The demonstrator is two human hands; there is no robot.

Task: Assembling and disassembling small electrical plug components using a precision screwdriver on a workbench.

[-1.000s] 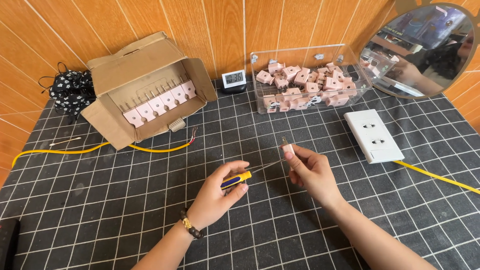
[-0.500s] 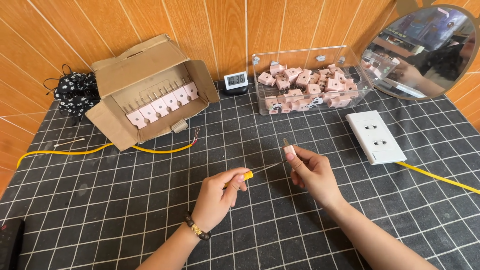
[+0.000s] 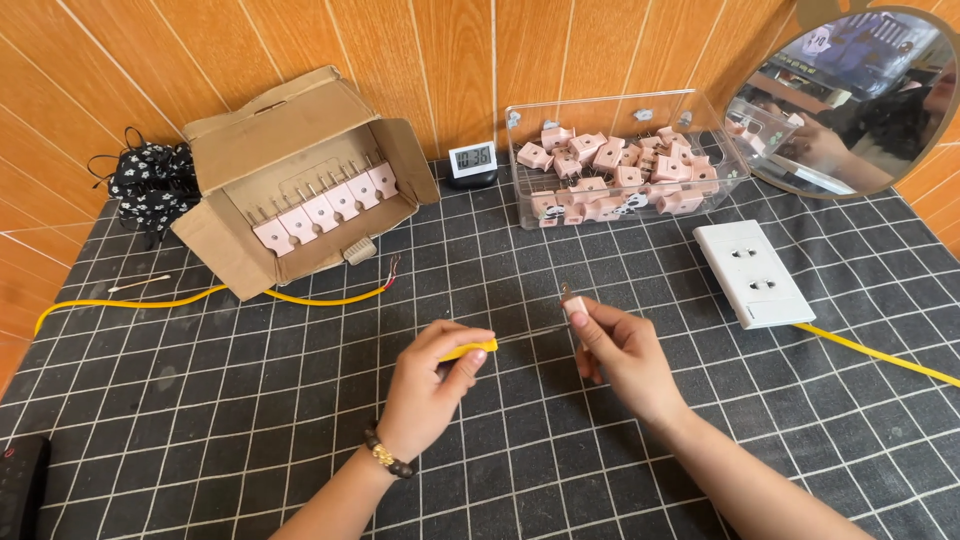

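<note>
Left forearm: came in from the bottom edge, angled up and right, beaded dark bracelet (image 3: 385, 457) at the wrist.
Left hand (image 3: 430, 390): knuckles up, fingers curled shut around a yellow-handled screwdriver (image 3: 470, 350); handle tip stuck out past the thumb, thin metal shaft ran right toward the other hand.
Right forearm: entered from the lower right corner, angled up and left.
Right hand (image 3: 620, 350): palm turned left, thumb and forefinger pinched on a small pink two-pin plug (image 3: 572, 304), metal pins pointing up-left; other fingers loosely folded.
Plug position: held above the black grid-pattern mat (image 3: 300, 430), near mat centre, just right of the screwdriver tip; whether the tip touched it could not be told.
Right side: white rectangular wall socket plate (image 3: 752, 272) flat on the mat, yellow cable (image 3: 880, 350) leading off right.
Left side: second yellow cable with bare ends (image 3: 300, 298) beside an open cardboard box (image 3: 300, 170) holding a row of pink plugs.
Back centre: small digital clock (image 3: 471, 160) against the wood-panel wall.
Back right: clear plastic bin (image 3: 620, 160) of pink plugs, round mirror (image 3: 850, 95) leaning beyond it.
Back left: black floral cloth (image 3: 150, 185).
</note>
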